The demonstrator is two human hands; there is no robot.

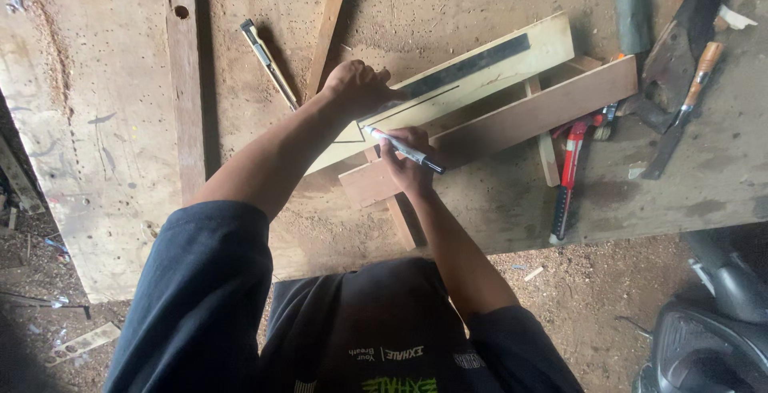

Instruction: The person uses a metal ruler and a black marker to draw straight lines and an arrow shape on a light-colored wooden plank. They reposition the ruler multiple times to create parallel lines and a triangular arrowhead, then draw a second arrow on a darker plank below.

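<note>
left hand (358, 85): pressed down on the pale board's left part, fingers curled over a black straightedge, pinning it flat; knuckles up; forearm runs from lower left
right hand (406, 165): fingers closed round a marker in a writing grip; wrist over the brown plank; forearm comes up from the near edge
marker (404, 149): grey-white barrel, black cap end pointing right and near; tip at its left end touching the pale board just beside the ruler's near edge
black straightedge (468, 67): long, dark, lying along the pale board, slanting up toward the far right; left end hidden under the left hand
pale board (544, 41): cream-coloured strip, tilted the same way, thin drawn lines on its face — one along the ruler, a triangle-like mark near the left end
brown plank (552, 105): reddish wood, just near of the pale board and parallel to it; it lies across thin wooden sticks (547, 157)
workbench (112, 121): worn plywood, dusty, speckled with holes; long timber strip (186, 81) running far to near on the left
utility knife (269, 61): yellowish handle, left of the left hand, well apart from the boards
red tool (566, 181): right of the plank, near bench edge; kind — cannot tell
chisel (686, 109): orange-brown handle, far right, beside a dark saw-like blade (680, 37)
floor: sawdust and scraps below the bench edge; dark object at lower right, unclear
</note>
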